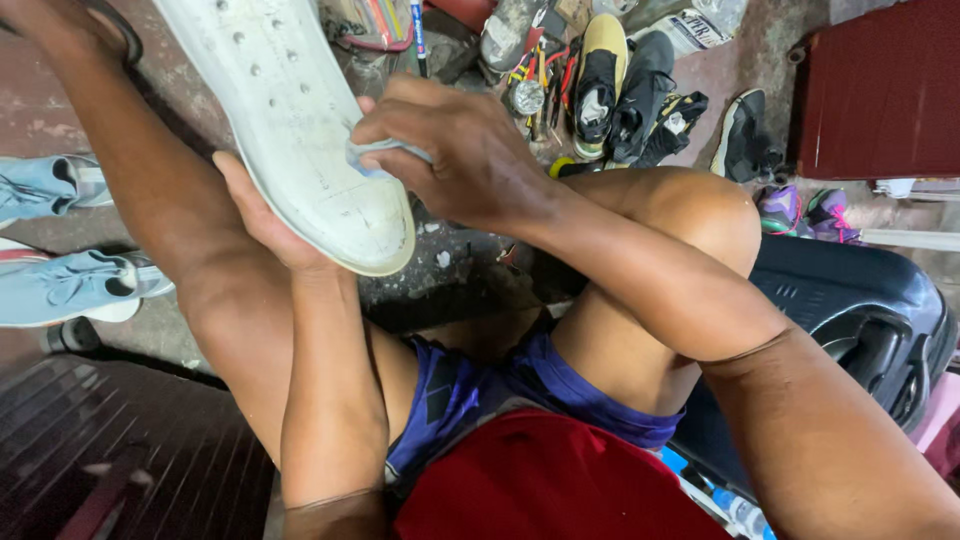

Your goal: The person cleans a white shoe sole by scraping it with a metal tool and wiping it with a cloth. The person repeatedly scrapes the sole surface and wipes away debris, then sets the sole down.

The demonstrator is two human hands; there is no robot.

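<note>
- Black seat (860,300) at right under the person; bare legs raised, left knee up beside the work, purple shorts, red shirt at bottom edge.
- Dark red box (880,90) at top right, well apart from the hands.
- White shoe (290,110) is the worked thing: sole side up, tilted, toe end toward the person, running up out of frame at top centre-left, propped against the left leg.
- Right hand (470,150) lies over the sole near the toe, fingers curled tight, pinching a small pale cloth (385,152) flat against the rubber.
- Left hand (262,215) cups the toe end from below, palm up, fingers wrapped loosely round the edge; it holds the shoe, not squeezing hard as far as can be seen.
- Pale blue sneakers (70,285) on the floor at left, a second one above them, both apart from the work.
- Black and yellow shoes (620,85) heaped at top centre, a black one (745,135) just right of them, purple pair (800,210) behind the right knee.
- Tools (540,80) in a red-handled clutter beside the heap; too small to sort.
- Risk, judged: the shoe rests on one open palm and a leg only, so hard pressure from the cloth could tip or slide it off.
- Risk, judged: the cloth is small and mostly hidden under the fingers, so it could slip out and let them drag on the sole.
</note>
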